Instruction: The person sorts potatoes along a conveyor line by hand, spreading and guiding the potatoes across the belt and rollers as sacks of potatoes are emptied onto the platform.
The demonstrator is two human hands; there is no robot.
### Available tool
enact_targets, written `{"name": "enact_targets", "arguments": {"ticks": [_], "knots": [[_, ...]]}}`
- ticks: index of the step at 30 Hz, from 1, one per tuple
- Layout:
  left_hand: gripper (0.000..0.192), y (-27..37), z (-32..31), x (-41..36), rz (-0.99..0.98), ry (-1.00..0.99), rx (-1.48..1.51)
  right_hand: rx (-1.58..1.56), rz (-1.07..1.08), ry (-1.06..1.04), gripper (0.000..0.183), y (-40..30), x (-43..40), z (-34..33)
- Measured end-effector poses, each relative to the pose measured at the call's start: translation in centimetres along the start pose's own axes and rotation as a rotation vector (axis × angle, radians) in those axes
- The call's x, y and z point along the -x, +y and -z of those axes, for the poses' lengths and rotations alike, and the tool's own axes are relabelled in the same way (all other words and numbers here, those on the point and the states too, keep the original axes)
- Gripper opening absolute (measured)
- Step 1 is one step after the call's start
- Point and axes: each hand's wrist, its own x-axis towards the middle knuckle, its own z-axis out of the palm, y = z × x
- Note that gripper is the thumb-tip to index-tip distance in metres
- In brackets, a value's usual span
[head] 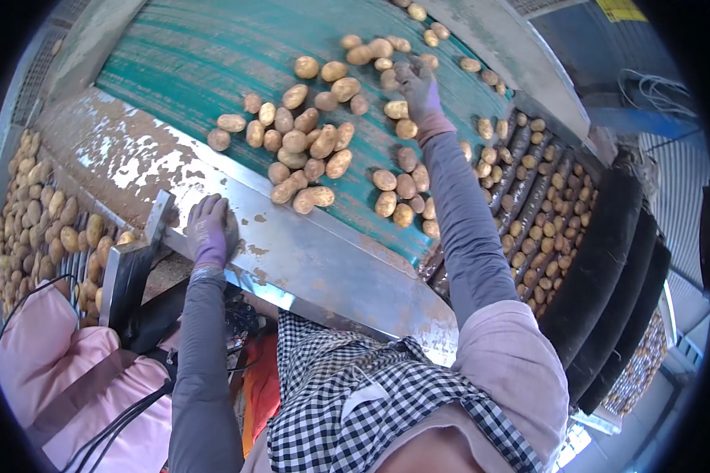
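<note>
My left hand (208,229), in a grey and purple work glove, lies on the sheet-metal ledge (331,269) with its fingers stretched out. A dark patch beside its thumb side cannot be made out clearly. My right hand (417,86), gloved alike, reaches across the green conveyor belt (171,56). Its fingers are spread at a potato (389,80), and I see no firm grip on it. Loose potatoes (294,142) are grouped on the belt between my hands. Several more potatoes (405,186) lie beside my right forearm.
Dark rollers (518,162) carrying potatoes adjoin the belt's right end, beside thick black padded rolls (603,260). At left, a metal post (133,260) stands before another potato-filled conveyor (89,254). A person in pink clothing (118,390) is close by, with black cables (124,420) hanging there.
</note>
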Motion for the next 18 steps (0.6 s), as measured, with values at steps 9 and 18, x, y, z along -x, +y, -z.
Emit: {"name": "enact_targets", "arguments": {"ticks": [9, 18], "knots": [[0.022, -0.4, -0.3, 0.6, -0.005, -0.017, -0.054, 0.912, -0.206, -0.13, 0.023, 5.6, 18.8, 12.3], [0.022, 0.2, -0.5, 1.3, -0.022, -0.008, -0.043, 0.748, -0.501, -0.158, 0.039, 8.4, 25.8, 12.6]]}}
